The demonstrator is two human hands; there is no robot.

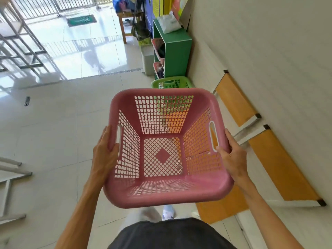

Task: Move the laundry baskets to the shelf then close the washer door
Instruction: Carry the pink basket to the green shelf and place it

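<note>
Basket [167, 146], pink and empty, hangs mid-frame, left hand [106, 151] and right hand [231, 155] each with fingers clamped on a side rim. Green shelf [177, 51] stands ahead, upper centre, beyond a green basket [171, 83] on the floor.

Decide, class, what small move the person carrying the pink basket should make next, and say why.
Probably keep carrying it forward: both hands, left and right, grip the empty pink basket, and the green shelf stands ahead, beyond the green basket.
</note>
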